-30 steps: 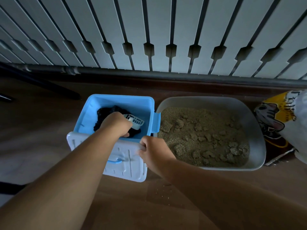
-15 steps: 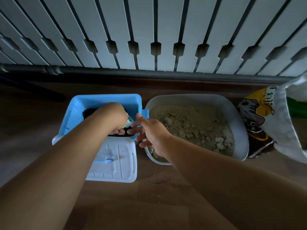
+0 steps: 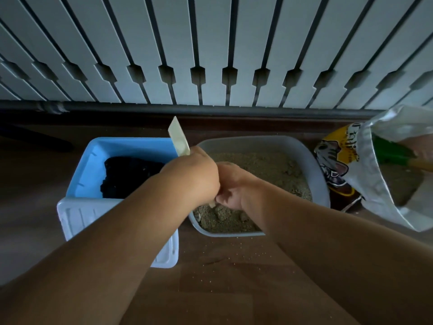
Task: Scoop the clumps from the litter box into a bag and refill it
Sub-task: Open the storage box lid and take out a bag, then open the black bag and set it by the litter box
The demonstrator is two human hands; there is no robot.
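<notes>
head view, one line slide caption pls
Left hand lifts scoop from blue bin toward the litter box.

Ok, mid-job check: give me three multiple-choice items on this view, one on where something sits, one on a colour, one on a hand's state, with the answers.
1. Where is the grey litter box relative to the blue bin?
A. to its right
B. to its left
C. inside it

2. What colour is the bin's lid, lying against its near side?
A. red
B. white
C. green

3. What is the left hand doing?
A. lying flat on the floor
B. gripping a pale scoop
C. pressing the lid

Answers:
1 A, the box sits right of the bin.
2 B, the ribbed lid is white.
3 B, the scoop's pale end sticks up past the left hand.
</notes>
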